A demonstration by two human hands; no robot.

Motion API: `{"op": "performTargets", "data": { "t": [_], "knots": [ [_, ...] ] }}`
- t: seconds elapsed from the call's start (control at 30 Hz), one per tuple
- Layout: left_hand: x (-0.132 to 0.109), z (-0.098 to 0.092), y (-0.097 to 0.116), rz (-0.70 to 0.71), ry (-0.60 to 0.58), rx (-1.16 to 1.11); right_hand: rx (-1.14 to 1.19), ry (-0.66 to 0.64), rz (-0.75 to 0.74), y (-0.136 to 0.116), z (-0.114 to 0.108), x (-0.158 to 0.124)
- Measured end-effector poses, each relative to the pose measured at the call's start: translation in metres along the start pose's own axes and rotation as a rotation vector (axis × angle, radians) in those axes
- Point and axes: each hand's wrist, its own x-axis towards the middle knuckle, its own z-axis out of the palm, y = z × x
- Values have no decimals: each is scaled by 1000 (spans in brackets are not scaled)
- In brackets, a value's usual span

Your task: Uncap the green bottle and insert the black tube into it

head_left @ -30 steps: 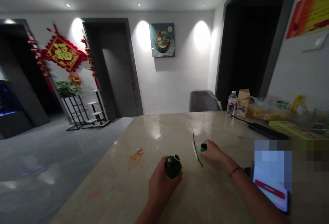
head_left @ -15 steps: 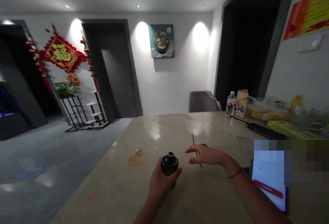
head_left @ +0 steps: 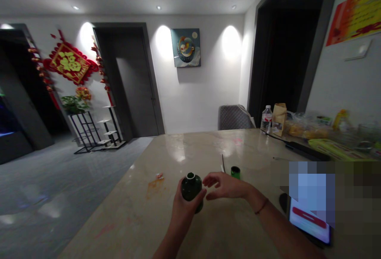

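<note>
A dark green bottle [head_left: 191,187] with an uncapped, pale-rimmed mouth is gripped by my left hand [head_left: 186,203], whose fingers wrap round its body. It is held roughly upright over the table [head_left: 226,227]. Close to its right side, my right hand [head_left: 222,185] has its fingers apart and holds nothing; whether a fingertip touches the bottle I cannot tell. Behind that hand stands a small green cap [head_left: 235,172] with a dark open top. A thin dark stick [head_left: 223,160] lies beside the cap, partly hidden by my right hand.
At the right lies a lit phone [head_left: 311,227], partly pixelated. Farther back are a water bottle [head_left: 266,118], a paper bag [head_left: 279,119], a plastic bag of food [head_left: 308,126] and a black object [head_left: 306,151]. A grey chair [head_left: 236,117] stands beyond the table.
My right hand has moved left and nearer, towards the bottle, uncovering the green cap. My left hand has shifted slightly left with the bottle still in it.
</note>
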Motion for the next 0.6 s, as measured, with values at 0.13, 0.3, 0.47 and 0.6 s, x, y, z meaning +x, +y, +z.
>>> {"op": "performTargets", "data": {
  "t": [0.13, 0.3, 0.47, 0.6],
  "knots": [
    [-2, -1, 3, 15, 18, -2, 65, 40, -33, -5, 6, 2],
    [-1, 2, -5, 39, -32, -44, 108, 7, -86, -7, 18, 4],
    [2, 3, -15, 47, -59, -134, 139, 7, -192, -9, 31, 7],
    [5, -2, -15, 79, -131, -172, 125, 52, -241, -12, 33, 8]
  ]
}}
